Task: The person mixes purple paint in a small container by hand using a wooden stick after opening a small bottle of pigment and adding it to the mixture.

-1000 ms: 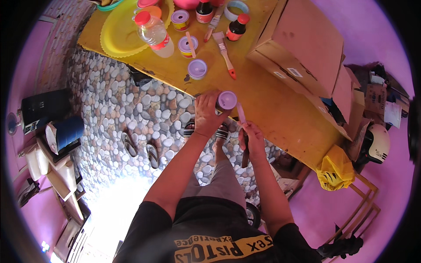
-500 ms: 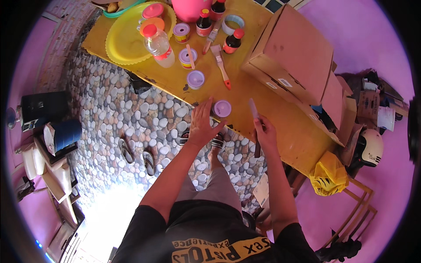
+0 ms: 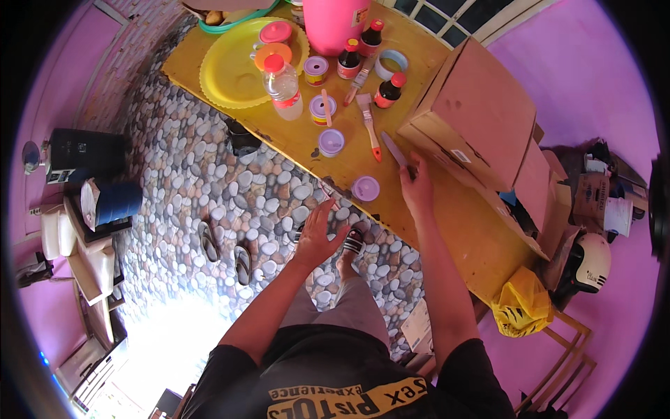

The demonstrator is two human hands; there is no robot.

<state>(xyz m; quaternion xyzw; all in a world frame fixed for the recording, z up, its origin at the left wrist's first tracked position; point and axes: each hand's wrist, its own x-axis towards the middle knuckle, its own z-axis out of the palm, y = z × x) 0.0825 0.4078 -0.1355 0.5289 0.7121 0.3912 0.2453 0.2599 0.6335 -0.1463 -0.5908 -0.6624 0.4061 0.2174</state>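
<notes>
My left hand (image 3: 317, 234) is open, fingers apart, over the pebble-patterned floor just short of the table edge, below a small purple-lidded can (image 3: 365, 188) on the yellow table. My right hand (image 3: 417, 183) grips a flat-bladed knife or scraper (image 3: 391, 144) low over the tabletop, between that can and a cardboard box (image 3: 474, 112). Another purple-lidded can (image 3: 331, 144) stands farther back. A red-tipped paintbrush (image 3: 370, 126) lies left of the blade. A flat wooden stick (image 3: 326, 109) rests across a yellow-labelled can beside a clear red-capped bottle (image 3: 283, 94).
A yellow tray (image 3: 223, 70), pink container (image 3: 333, 21), small dark bottles (image 3: 388, 92) and tape roll (image 3: 391, 64) occupy the table's back. Right are a helmet (image 3: 586, 262) and yellow bag (image 3: 520, 304); left, sandals (image 3: 242, 265) and a blue barrel (image 3: 115, 202) stand on the floor.
My left hand has let go of the near can and drawn back downward. My right hand has moved forward with the blade, toward the back of the table beside the box.
</notes>
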